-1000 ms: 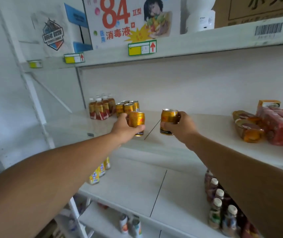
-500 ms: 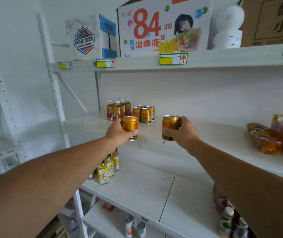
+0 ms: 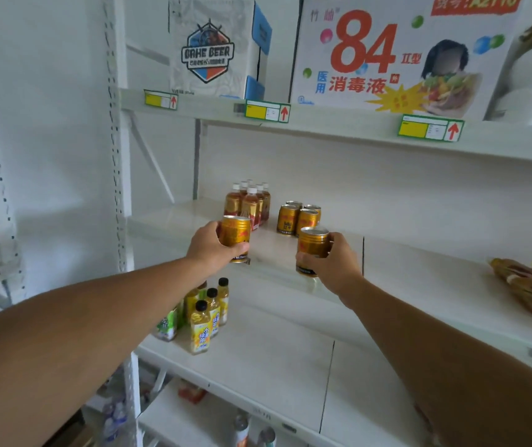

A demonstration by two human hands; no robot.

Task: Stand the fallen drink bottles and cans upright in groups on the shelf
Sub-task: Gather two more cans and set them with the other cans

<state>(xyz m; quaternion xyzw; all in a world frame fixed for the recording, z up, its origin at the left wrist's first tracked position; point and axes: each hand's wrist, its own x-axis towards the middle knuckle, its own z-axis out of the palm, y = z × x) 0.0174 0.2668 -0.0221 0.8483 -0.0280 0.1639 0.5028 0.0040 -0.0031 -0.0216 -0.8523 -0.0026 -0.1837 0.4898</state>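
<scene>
My left hand point(image 3: 208, 246) grips a gold can point(image 3: 235, 232), upright, just above the front of the middle shelf point(image 3: 271, 250). My right hand point(image 3: 332, 262) holds a second gold can point(image 3: 312, 245), also upright, at the shelf's front edge. Behind them stands a group of gold cans point(image 3: 296, 217), upright. To their left is a cluster of tea bottles point(image 3: 248, 203) with white caps, all upright.
On the shelf below stand yellow tea bottles point(image 3: 205, 321) with black caps and a green one point(image 3: 166, 327). Packaged snacks point(image 3: 528, 285) lie at the middle shelf's right. Cardboard boxes point(image 3: 387, 56) sit on the top shelf. More bottles show on the lowest shelf.
Both hands have carried their cans left and deeper, closer to the standing group of cans. My view has swung left and nearer to the shelf.
</scene>
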